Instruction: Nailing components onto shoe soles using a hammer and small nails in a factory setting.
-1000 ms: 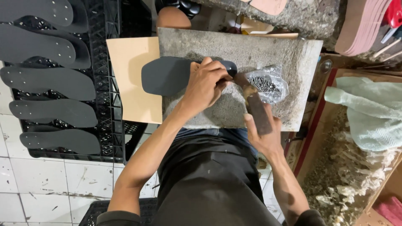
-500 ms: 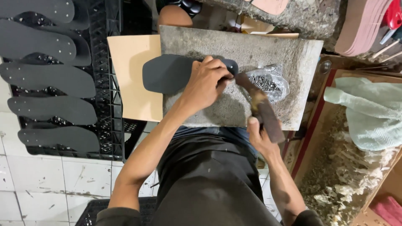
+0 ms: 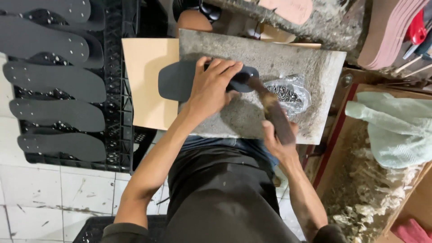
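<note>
A dark grey shoe sole [image 3: 177,81] lies flat on a grey stone slab [image 3: 310,63] across my lap. My left hand [image 3: 211,85] presses down on the sole's right half, fingers spread over it. My right hand [image 3: 279,139] grips the wooden handle of a hammer [image 3: 272,110]. The hammer's head is down at the sole's right end, beside my left fingertips. A clear plastic bag of small nails [image 3: 288,94] sits on the slab just right of the hammer.
Several dark soles [image 3: 58,81] lie in a row on a black plastic crate [image 3: 121,90] at the left. A tan board [image 3: 146,81] lies under the slab. A pale green cloth [image 3: 391,126] and scraps fill a box at right. White tiles cover the floor.
My right hand has swung the hammer forward and down, from a raised slant by the nail bag onto the sole's right end. My left hand stays pressed on the sole.
</note>
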